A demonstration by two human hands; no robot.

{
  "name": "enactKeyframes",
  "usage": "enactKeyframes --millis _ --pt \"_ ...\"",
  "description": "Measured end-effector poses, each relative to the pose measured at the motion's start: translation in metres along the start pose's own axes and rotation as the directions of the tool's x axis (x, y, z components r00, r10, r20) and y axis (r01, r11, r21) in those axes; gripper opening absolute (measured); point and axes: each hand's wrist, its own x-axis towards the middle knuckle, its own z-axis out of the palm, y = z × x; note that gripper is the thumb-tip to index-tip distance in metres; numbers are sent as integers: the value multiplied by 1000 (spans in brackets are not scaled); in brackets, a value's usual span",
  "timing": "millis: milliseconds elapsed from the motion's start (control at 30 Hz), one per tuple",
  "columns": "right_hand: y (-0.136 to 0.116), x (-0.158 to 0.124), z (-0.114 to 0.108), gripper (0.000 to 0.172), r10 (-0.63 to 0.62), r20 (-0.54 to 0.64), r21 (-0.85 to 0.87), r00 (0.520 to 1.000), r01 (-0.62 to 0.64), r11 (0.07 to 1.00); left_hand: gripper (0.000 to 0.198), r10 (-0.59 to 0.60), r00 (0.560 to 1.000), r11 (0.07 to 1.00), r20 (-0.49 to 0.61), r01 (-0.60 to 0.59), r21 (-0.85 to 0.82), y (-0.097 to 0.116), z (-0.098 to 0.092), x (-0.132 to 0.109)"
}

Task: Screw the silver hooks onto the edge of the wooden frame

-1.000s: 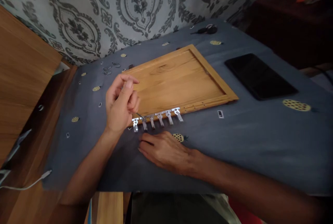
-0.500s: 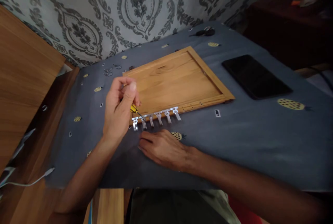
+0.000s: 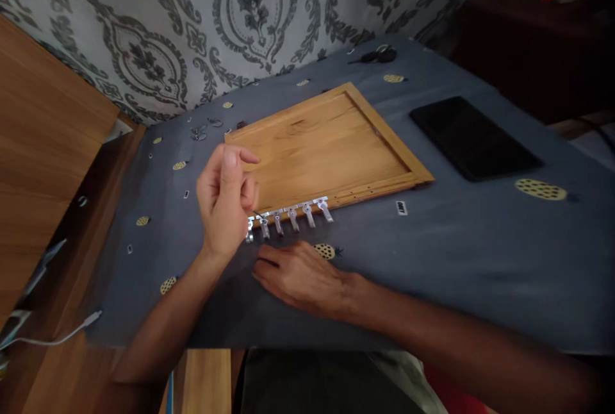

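My left hand is closed around a screwdriver; only its thin shaft shows, while the handle is hidden in the fist. The tip points at the second metal hook from the left. Several such hooks line the near edge of a framed wooden board, and my left hand partly covers the leftmost one. My right hand rests on the table just in front of the hooks, its fingers curled under. Whatever those fingers hold, if anything, is hidden.
A black phone-like slab lies right of the board. Keys are at the back, and small metal pieces lie behind the left hand. The blue tablecloth has pineapple prints. A white cable hangs at lower left.
My left hand has turned about the screwdriver, with its thumb now upright and index finger stretched forward; the yellow handle is now covered. My right hand stays almost in place.
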Motion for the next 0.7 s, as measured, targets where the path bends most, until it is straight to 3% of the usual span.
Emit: enactKeyframes --millis 133,300,700 --pt "0 1 0 11 4 14 -1 1000 -4 1000 32 -17 993 1000 121 19 -14 -1 -2 3" --pt "0 1 0 11 11 29 7 1000 -11 1000 30 -54 982 998 179 58 -16 0 -5 7" --pt "0 1 -1 15 8 31 -1 999 -8 1000 30 -89 986 996 138 89 6 2 -5 4"
